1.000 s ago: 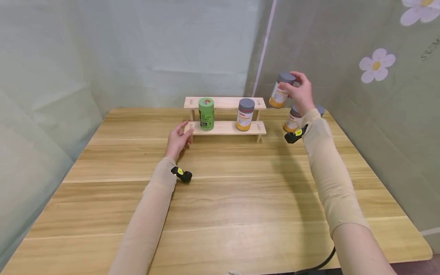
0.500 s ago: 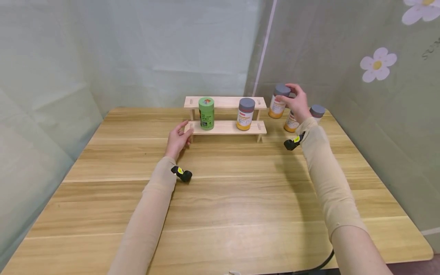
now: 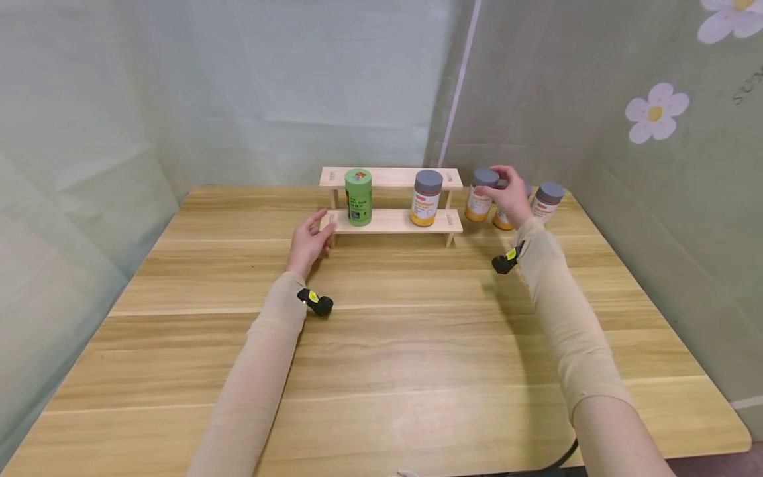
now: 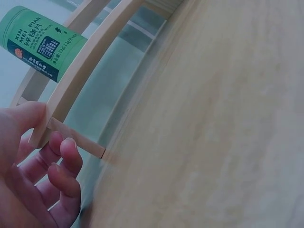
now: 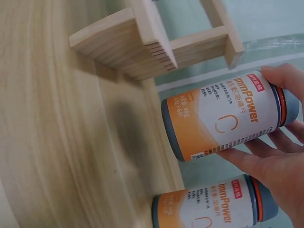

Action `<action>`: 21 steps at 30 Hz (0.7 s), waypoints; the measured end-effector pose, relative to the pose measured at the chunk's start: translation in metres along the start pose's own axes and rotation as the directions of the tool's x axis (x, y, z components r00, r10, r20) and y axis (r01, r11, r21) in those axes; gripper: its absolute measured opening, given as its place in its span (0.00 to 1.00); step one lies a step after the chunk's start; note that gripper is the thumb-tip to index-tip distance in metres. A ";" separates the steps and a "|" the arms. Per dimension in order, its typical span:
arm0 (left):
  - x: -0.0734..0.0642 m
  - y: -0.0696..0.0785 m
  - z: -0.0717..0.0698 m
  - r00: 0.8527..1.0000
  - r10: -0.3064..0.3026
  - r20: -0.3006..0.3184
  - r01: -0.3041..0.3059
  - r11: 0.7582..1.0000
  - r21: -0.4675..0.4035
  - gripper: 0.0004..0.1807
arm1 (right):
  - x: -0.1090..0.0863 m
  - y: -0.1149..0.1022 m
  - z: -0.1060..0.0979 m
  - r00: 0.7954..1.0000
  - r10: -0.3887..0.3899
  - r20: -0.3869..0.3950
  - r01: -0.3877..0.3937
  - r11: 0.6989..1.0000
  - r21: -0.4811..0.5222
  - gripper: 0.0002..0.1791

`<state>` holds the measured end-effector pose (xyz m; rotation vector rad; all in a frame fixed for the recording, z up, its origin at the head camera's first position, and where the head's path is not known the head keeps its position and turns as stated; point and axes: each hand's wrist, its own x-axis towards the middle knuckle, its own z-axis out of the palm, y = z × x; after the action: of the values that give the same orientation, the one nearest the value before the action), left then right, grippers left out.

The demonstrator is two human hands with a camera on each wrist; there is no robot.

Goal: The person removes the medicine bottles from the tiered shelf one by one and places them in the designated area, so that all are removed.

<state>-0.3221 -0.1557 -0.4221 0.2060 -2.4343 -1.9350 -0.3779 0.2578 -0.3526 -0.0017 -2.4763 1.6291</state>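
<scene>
My right hand (image 3: 509,196) grips a grey-capped supplement bottle (image 3: 479,196) with an orange and white label, right of a two-tier wooden shelf (image 3: 390,221). In the right wrist view this bottle (image 5: 223,116) is a little off the tabletop, its shadow below. My left hand (image 3: 308,244) pinches the left end of the shelf's lower tier; in the left wrist view thumb and fingers close on the board (image 4: 80,71). On that tier stand a green bottle (image 3: 358,199) at left and another grey-capped bottle (image 3: 426,199) at right.
Two more grey-capped bottles stand on the table (image 3: 381,344) by my right hand: one (image 3: 503,220) partly hidden behind it, the other bottle (image 3: 546,201) farther right. Cloth walls (image 3: 286,79) rise behind and beside the table.
My right hand has lowered the bottle from above shelf height to near the tabletop, drifting slightly left. More of the two bottles beside it shows at the far right. The left hand stays put.
</scene>
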 end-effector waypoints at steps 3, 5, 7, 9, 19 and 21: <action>0.000 0.001 -0.001 1.000 -0.003 -0.001 0.003 1.000 0.013 0.32 | -0.001 0.004 0.001 1.000 -0.019 0.004 0.019 1.000 -0.005 0.35; 0.000 0.001 -0.001 1.000 -0.003 0.000 0.003 1.000 0.023 0.32 | -0.001 0.006 0.002 1.000 -0.023 0.009 0.023 1.000 -0.008 0.35; 0.000 0.002 -0.001 1.000 -0.005 -0.001 0.005 1.000 0.028 0.32 | -0.001 0.007 0.003 1.000 -0.025 0.014 0.026 1.000 -0.018 0.35; 0.000 0.001 0.000 1.000 -0.005 0.002 0.005 0.999 0.037 0.32 | -0.001 0.008 0.003 1.000 -0.021 0.015 0.021 1.000 -0.019 0.34; -0.002 0.003 -0.001 1.000 -0.012 0.011 0.012 1.000 0.027 0.32 | -0.001 0.016 0.007 1.000 -0.005 0.022 0.005 1.000 -0.006 0.35; -0.002 0.002 -0.001 1.000 -0.014 0.009 0.013 0.999 0.030 0.32 | 0.000 0.018 0.008 1.000 0.001 0.026 -0.001 1.000 -0.010 0.35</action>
<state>-0.3206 -0.1563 -0.4194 0.2153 -2.4751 -1.9100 -0.3804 0.2582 -0.3724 0.0173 -2.5041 1.6280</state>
